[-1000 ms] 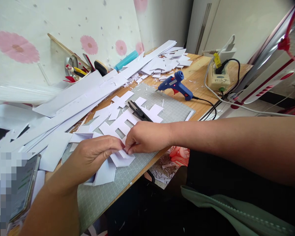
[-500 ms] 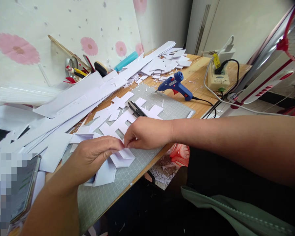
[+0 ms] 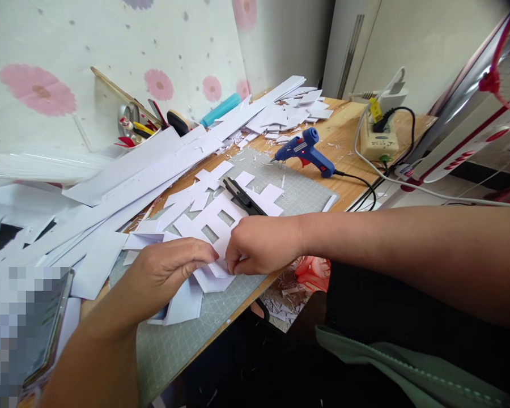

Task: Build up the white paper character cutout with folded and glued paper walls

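My left hand is closed, thumb against fingers, on the upper edge of a small folded white paper piece. Just right of it, my right hand pinches at the same piece's right end. Behind the hands lies a flat white cut-out with rectangular openings, and a black utility knife rests on it. A folded white card shape sits under and beside my left hand. All this is on a grey cutting mat.
A blue glue gun stands at the mat's far right, its cord running to a power strip. Long white strips and scraps cover the back. A phone is at the lower left.
My right hand has moved slightly right and toward me, away from my left fingertips. More of the knife and of the cut-out shows. The view has shifted slightly.
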`<state>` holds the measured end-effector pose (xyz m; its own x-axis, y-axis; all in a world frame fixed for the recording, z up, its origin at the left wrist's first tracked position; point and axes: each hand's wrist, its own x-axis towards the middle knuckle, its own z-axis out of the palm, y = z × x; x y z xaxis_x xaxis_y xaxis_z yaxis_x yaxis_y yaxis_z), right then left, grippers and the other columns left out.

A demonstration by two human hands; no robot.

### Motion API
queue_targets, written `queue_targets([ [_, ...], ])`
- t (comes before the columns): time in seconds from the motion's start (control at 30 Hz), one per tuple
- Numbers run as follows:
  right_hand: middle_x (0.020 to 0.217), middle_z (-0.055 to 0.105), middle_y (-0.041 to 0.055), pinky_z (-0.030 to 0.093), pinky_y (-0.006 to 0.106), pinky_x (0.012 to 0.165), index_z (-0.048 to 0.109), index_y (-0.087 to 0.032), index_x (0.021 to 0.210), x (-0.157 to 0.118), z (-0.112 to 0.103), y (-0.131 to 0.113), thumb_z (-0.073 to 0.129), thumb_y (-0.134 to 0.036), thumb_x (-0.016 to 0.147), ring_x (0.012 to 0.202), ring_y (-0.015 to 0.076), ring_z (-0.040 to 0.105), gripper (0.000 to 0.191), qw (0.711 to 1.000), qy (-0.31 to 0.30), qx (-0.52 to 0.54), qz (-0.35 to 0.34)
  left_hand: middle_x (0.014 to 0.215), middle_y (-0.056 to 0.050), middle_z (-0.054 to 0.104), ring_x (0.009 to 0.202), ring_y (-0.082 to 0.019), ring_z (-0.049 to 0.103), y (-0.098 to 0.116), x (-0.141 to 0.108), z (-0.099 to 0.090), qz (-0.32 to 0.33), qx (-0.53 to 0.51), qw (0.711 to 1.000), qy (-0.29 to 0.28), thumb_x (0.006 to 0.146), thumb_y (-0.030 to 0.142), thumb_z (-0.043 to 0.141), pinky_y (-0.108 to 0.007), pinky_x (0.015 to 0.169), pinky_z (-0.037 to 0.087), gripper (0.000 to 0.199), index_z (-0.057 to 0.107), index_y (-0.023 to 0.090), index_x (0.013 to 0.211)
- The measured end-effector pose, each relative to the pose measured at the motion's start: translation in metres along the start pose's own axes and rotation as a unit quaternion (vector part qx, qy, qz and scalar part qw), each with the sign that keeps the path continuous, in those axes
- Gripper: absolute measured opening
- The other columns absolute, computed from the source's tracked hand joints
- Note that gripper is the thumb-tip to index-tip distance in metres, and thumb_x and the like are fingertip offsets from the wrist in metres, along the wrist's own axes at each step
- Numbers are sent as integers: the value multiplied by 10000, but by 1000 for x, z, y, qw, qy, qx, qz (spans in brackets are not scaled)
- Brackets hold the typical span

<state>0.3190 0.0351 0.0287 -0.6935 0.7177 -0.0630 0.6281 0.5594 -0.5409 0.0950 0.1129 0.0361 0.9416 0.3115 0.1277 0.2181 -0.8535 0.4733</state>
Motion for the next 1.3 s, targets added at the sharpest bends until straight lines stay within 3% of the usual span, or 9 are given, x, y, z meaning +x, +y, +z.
queue_targets([
  [0.3,913,790,61,372,279,672,804,-137,1002,0,-1,1,557,-128,876,713,153,565,277,1000,10,-2,-9,946,12,772,864,-139,724,2,1,-1,-15,7,1000,3,967,274,545,-193,801,563,176,716,247,929],
  [0.47,882,782,69,397,265,677,794,-120,995,0,-5,3,554,-70,834,683,141,564,293,995,93,19,41,944,2,771,876,-151,724,4,2,-1,-28,-9,999,-18,977,277,515,-210,804,566,213,720,251,922],
  [0.57,901,784,66,408,255,689,791,-122,1014,0,-7,4,563,-60,827,710,140,588,302,992,112,32,44,938,0,770,872,-153,724,4,2,-1,-36,-15,999,-26,979,284,503,-215,800,565,225,717,252,916],
  [0.83,943,791,56,407,264,699,790,-135,1046,0,-4,1,563,-62,844,747,150,614,313,995,86,29,44,940,23,759,859,-131,712,4,2,-3,-44,-26,998,-42,978,266,509,-184,794,539,194,700,265,943],
  [1.0,990,795,44,415,245,732,790,-141,1066,2,-2,1,570,-52,868,779,139,630,309,998,40,45,9,889,35,758,793,-122,702,6,4,-3,-43,-26,998,-43,967,258,530,-168,750,523,179,706,270,941],
  [1.3,1052,791,47,422,244,772,780,-136,1093,2,0,2,560,-39,891,866,155,655,314,999,28,46,5,900,28,771,795,-127,717,8,7,-3,-25,-27,999,-33,952,226,525,-175,755,539,193,709,274,920],
])
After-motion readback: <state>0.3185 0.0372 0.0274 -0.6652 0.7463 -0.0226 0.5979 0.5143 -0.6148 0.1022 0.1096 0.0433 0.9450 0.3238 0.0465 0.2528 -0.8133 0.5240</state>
